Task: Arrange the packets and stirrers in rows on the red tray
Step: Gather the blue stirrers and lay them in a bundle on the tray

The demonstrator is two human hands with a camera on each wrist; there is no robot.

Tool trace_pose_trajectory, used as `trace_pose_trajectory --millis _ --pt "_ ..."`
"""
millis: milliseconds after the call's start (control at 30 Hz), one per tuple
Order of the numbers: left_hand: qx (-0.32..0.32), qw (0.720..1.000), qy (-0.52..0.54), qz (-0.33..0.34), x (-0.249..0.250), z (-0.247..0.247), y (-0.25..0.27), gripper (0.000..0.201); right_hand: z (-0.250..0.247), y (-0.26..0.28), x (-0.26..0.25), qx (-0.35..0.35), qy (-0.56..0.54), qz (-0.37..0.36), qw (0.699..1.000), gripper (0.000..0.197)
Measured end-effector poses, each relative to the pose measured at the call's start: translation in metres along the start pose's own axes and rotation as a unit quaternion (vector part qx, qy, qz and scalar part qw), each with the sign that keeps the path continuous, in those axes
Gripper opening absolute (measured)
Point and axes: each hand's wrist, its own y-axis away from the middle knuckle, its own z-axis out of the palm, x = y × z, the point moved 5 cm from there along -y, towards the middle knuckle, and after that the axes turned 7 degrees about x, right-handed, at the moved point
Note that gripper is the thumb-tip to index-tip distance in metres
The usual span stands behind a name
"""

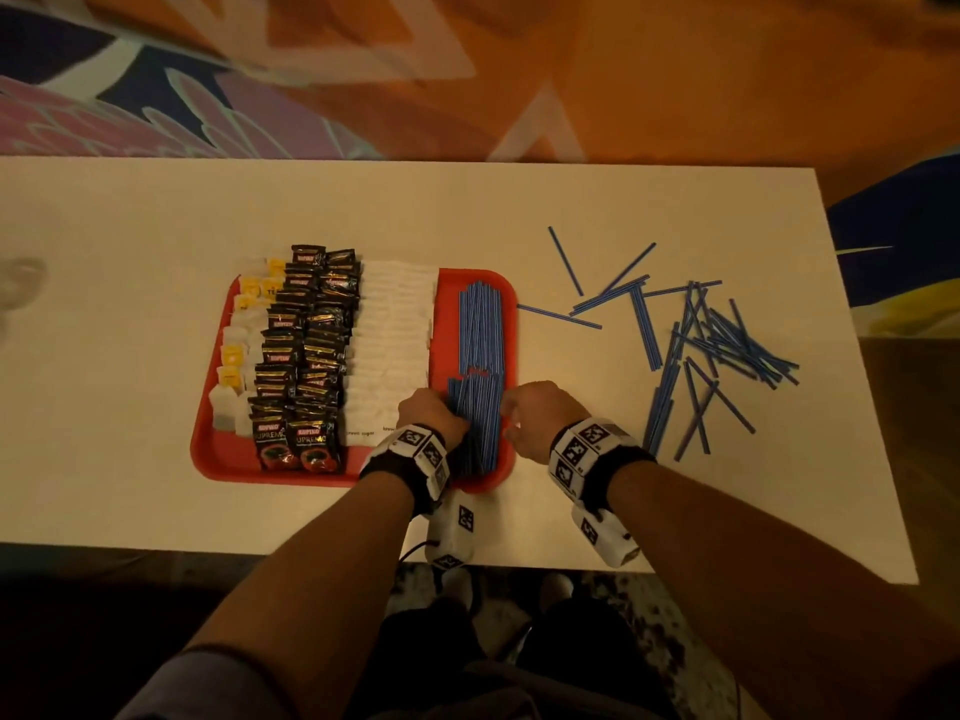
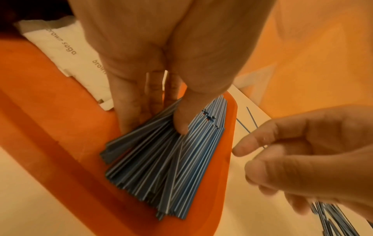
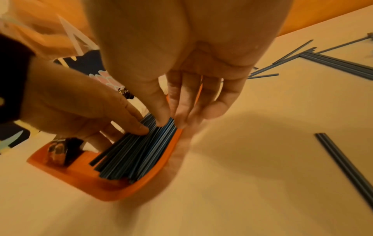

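While both hands work at its near right corner, a red tray [image 1: 218, 449] sits on a white table [image 1: 130, 210], already filled with rows. From left to right these are tea bags [image 1: 234, 350], black coffee packets [image 1: 298, 356], white sugar packets [image 1: 389, 330] and blue stirrers [image 1: 480, 324]. A second bundle [image 1: 475, 423] of stirrers lies nearer the person, fanned out and not yet straight.

The left hand [image 1: 428, 413] presses this bundle from its left side, fingers straight against it and thumb resting on top. The right hand [image 1: 535, 415] is at the bundle's right edge, fingers straight and together, tips touching the outer stirrers beside the tray rim. Neither hand grips anything.

Many more stirrers lie scattered [image 1: 727, 340] on the table, well to the right.

Risks, as a judgement: squeezing the fan too hard could make stirrers ride up over each other or spill across the low rim. A sideways push from the left hand might also nudge the sugar row out of line.
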Motion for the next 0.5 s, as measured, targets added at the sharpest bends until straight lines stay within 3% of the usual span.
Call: trace_pose_trajectory --millis 200,333,500 --pt "0.032 0.999 0.01 0.038 -0.002 -0.004 0.004 0.026 0.015 -0.005 -0.025 0.044 0.079 -0.131 0.987 0.048" --pt "0.057 0.995 0.045 0.063 -0.012 -0.01 0.004 0.027 0.033 -0.008 -0.034 0.054 0.106 -0.144 0.982 0.067" --pt "0.041 0.989 0.038 0.138 -0.019 -0.01 0.005 0.035 0.043 -0.006 -0.037 0.067 0.131 -0.129 0.981 0.071"
